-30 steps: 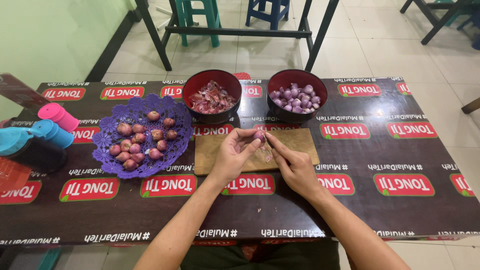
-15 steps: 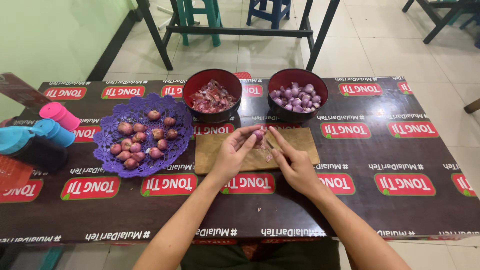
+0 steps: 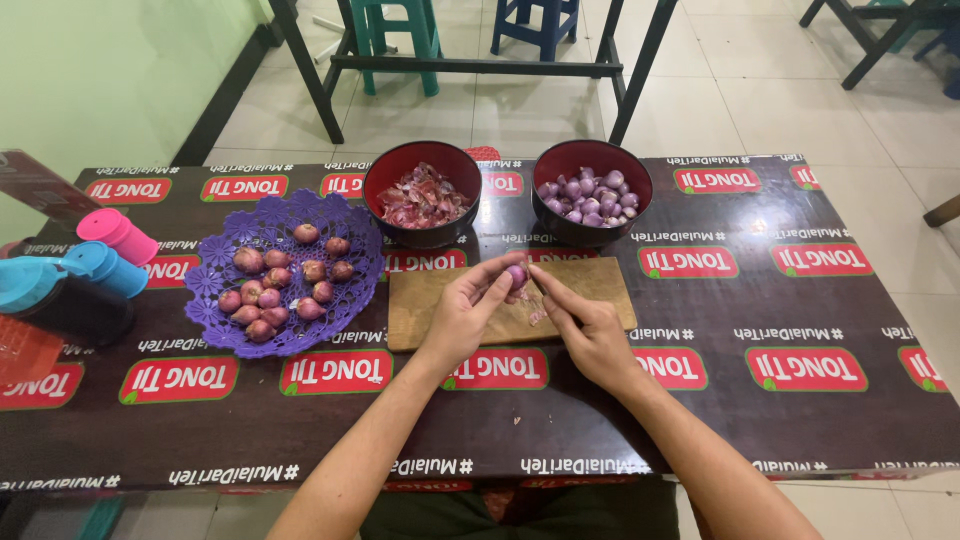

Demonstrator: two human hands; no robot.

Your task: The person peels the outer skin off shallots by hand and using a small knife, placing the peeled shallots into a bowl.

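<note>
My left hand (image 3: 470,310) holds a small purple shallot (image 3: 517,275) by the fingertips above a wooden cutting board (image 3: 420,310). My right hand (image 3: 590,330) reaches in from the right, and its thumb and forefinger pinch the same shallot. A pale scrap of skin (image 3: 538,317) shows just below the fingers. Behind the board stand two dark red bowls: the left bowl (image 3: 395,165) holds peeled skins and the right bowl (image 3: 560,160) holds peeled shallots. A purple lace-pattern plastic plate (image 3: 350,300) with several unpeeled shallots (image 3: 285,285) lies left of the board.
A dark printed cloth (image 3: 800,400) covers the table. Pink (image 3: 115,232) and blue (image 3: 100,268) capped containers and a red basket (image 3: 25,350) crowd its left edge. Beyond the far edge are a black table frame (image 3: 470,65) and coloured stools on a tiled floor.
Both hands stay together over the board, working on the shallot. The right hand has drawn back slightly to the right, and the shallot shows more clearly at the left fingertips.
</note>
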